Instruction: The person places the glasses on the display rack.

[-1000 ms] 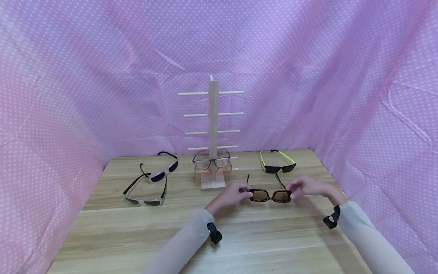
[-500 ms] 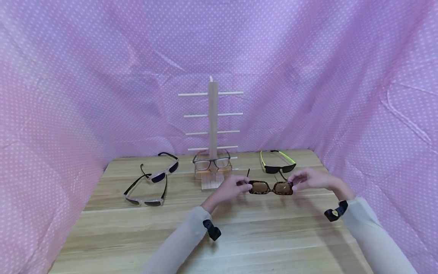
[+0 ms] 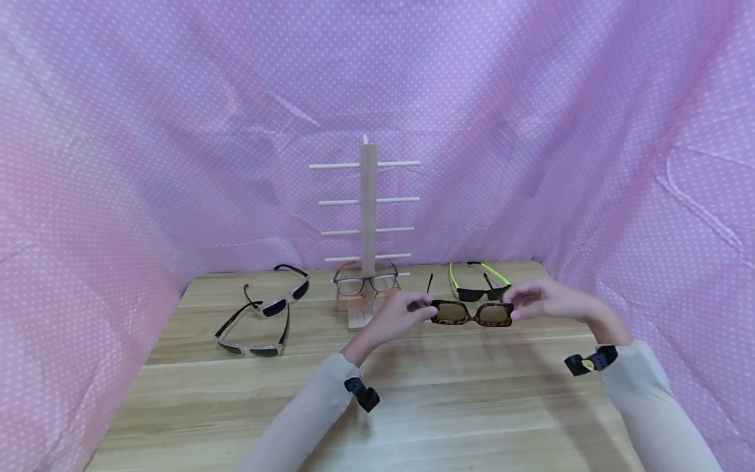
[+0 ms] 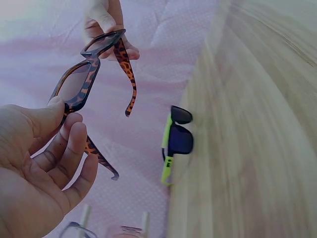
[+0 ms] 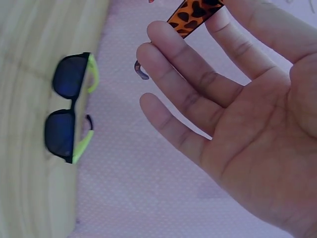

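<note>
Tortoiseshell sunglasses with brown lenses are held up off the table between my two hands, temples unfolded and pointing away. My left hand pinches the left end of the frame; in the left wrist view the thumb and fingertips of that hand grip the corner by the hinge. At the other end my right hand pinches the right corner. The right wrist view shows the patterned temple beside the fingers of the right hand, with most of the frame out of sight.
A wooden display stand with several pegs holds grey-framed glasses low down. Black sunglasses with lime temples lie behind the held pair. On the left lie two clear-framed sunglasses. Pink dotted cloth surrounds the table.
Both hands have lifted the tortoiseshell sunglasses up and away from the table, slightly to the right. The glasses on the stand and the other sunglasses have stayed in place.
</note>
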A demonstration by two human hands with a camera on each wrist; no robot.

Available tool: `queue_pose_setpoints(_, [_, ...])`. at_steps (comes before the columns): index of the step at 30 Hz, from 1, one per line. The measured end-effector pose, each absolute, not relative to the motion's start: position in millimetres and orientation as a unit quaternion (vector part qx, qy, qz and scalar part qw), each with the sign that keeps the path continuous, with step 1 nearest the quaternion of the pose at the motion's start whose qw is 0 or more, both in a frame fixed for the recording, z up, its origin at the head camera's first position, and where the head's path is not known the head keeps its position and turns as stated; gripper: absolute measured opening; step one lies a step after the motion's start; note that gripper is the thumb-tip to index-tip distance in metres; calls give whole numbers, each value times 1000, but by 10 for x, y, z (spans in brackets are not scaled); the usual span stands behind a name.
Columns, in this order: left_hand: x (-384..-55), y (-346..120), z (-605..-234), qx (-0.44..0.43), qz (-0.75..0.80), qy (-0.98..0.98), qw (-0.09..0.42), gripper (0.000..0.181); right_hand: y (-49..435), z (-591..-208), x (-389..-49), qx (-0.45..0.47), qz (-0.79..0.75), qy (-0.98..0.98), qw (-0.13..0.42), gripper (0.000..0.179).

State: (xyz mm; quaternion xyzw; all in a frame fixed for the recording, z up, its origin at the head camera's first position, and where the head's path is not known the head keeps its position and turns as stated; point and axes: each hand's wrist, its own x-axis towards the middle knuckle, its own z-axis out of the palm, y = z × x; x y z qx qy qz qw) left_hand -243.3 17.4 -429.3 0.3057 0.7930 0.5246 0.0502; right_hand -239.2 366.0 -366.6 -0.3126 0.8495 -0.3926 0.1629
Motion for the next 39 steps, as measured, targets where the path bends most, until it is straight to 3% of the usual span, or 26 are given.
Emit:
queue_pose_setpoints(8, [-2344, 119, -4157, 314, 539, 781, 31, 15, 3611, -3488, -2280, -331, -360, 865, 108, 23])
queue_pose_setpoints(17, [-2110, 7, -3972, 328, 519, 789, -27, 18, 3494, -3299, -2087, -377, -321, 868, 31, 24])
queue_pose_setpoints(26, [-1880, -207, -3827, 353, 488, 792, -101, 15, 3310, -3224, -2023, -411, -344, 844, 31, 29])
queue_pose_setpoints(33, [-1746, -406, -3776, 343, 486, 798, -99, 15, 3110, -3254, -2086, -459, -314, 831, -8, 30])
queue_pose_setpoints(39, [-1625, -603, -3721, 338, 470, 808, -110, 14, 2941, -3303, -2128, -458, -320, 829, 21, 24])
